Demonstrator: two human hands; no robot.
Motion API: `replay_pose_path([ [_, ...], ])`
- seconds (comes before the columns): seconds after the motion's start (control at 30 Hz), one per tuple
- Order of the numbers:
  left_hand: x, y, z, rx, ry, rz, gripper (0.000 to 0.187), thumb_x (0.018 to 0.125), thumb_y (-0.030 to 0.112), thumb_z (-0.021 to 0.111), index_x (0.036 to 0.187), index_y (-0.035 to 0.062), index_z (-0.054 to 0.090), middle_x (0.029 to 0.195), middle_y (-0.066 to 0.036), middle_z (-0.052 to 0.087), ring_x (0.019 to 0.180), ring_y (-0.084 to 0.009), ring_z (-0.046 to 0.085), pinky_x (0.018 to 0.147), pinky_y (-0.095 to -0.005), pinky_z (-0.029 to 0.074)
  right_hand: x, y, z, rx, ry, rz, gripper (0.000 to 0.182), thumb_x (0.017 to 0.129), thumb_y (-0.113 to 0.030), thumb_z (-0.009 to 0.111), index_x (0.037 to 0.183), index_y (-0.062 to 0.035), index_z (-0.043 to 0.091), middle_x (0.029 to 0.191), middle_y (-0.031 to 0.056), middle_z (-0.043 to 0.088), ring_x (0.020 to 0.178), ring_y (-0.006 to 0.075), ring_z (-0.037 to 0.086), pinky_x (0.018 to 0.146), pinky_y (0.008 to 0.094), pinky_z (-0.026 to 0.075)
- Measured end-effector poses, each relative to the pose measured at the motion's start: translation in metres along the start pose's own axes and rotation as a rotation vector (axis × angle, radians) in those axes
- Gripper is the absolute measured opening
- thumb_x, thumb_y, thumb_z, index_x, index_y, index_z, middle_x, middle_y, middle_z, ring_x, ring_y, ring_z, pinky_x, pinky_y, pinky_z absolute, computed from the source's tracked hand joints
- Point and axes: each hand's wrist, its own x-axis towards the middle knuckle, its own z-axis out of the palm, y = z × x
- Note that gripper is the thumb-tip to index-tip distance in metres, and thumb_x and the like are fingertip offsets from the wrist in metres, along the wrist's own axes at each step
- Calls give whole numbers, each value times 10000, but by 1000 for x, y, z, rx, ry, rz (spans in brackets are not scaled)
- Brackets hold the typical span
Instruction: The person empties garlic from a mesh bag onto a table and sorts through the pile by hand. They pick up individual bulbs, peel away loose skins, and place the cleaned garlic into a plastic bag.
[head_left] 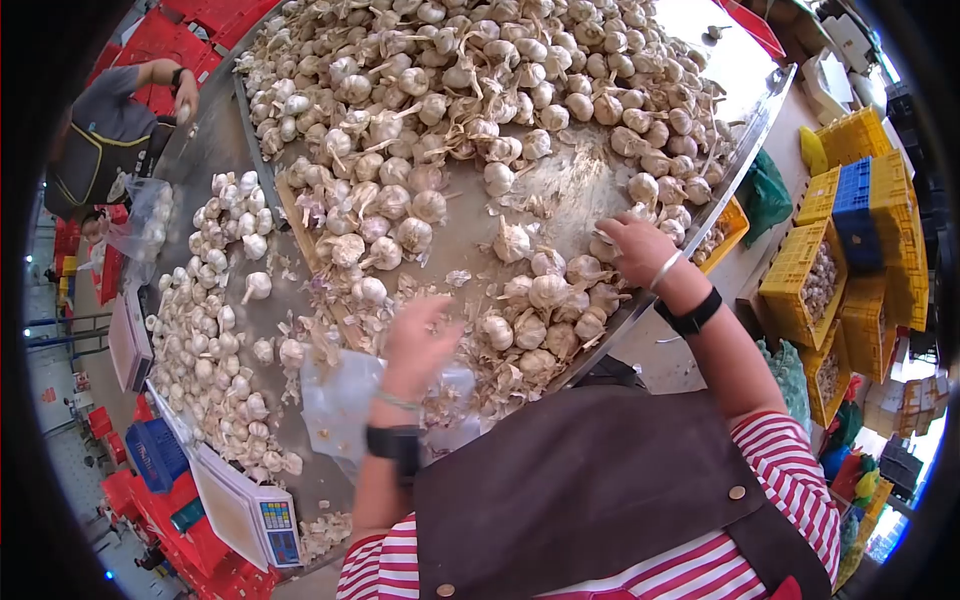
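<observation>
A large heap of white garlic bulbs (470,90) covers a round metal table (760,115). My right hand (635,245) reaches out over the bulbs near the table's right rim, fingers closed around a garlic bulb (607,243). My left hand (420,340) is raised near the front of the table, blurred, above a clear plastic bag (335,400); whether it holds anything I cannot tell. Both wrists wear black bands. My brown apron (590,490) and red-striped sleeves fill the bottom of the view.
A second batch of garlic (215,300) lies on the left part of the table. A weighing scale (255,510) stands at the front left. Another person (110,130) works at the far left. Yellow and blue crates (850,230) with garlic stand at the right.
</observation>
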Motion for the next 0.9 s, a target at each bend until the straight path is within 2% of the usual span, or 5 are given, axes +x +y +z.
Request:
replay_pose_path([
  [0.27,-15,1,60,96,-110,90,479,723,199,767,1120,37,554,1006,-140,576,907,-315,579,825,-418,473,13,-4,12,-80,-118,51,212,766,-94,601,962,-23,563,906,196,615,927,377,610,793,458,493],
  [0.33,-17,-1,48,-589,-47,-169,433,776,168,739,1146,72,537,1083,-134,580,1015,-285,590,871,-384,505,9,-2,6,-55,-93,62,259,765,-101,599,1014,-32,579,924,212,614,916,369,611,803,431,497],
  [0.5,-16,33,14,-1578,-123,-382,499,881,493,592,1165,84,556,1050,-134,571,954,-305,593,776,-404,543,-6,-38,-36,1475,-98,180,494,792,-180,641,1256,-55,527,1004,47,619,907,125,589,758,263,494],
  [0.6,-10,32,23,-2021,-260,-446,597,863,632,535,1073,76,594,970,-111,554,828,-236,560,634,-334,514,-8,-58,-24,2183,-334,-56,681,886,-583,536,1311,-55,468,1119,101,582,759,115,525,579,220,448],
  [0.9,-3,59,33,-1860,-214,-428,711,914,698,312,770,51,569,669,-78,509,566,-177,503,379,-276,367,-7,-82,-9,2213,-573,179,731,872,-738,364,986,-41,553,724,27,475,445,24,271,358,163,199],
])
